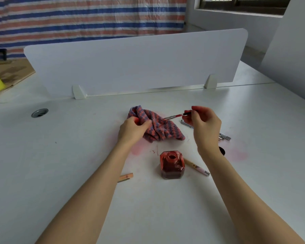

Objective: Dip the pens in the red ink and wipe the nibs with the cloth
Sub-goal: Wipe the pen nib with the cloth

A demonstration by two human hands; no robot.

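Note:
A crumpled pink-and-purple striped cloth (157, 126) lies on the white desk beyond the open bottle of red ink (172, 164). My left hand (132, 129) grips the cloth's left side. My right hand (203, 122) pinches a thin pen (174, 116) with a red-stained body, and its nib touches the top of the cloth. A tan pen (196, 166) lies just right of the bottle. A tan pen cap or barrel (125, 177) sits to the bottle's left, partly under my left forearm.
Silver metal pen parts (224, 137) and a clip-like piece (186, 123) lie behind my right hand. A black cap (222, 150) peeks out beside my right wrist. Pink ink stains (238, 154) mark the desk. A white divider (136, 64) stands behind, and a cable grommet (39, 112) at left.

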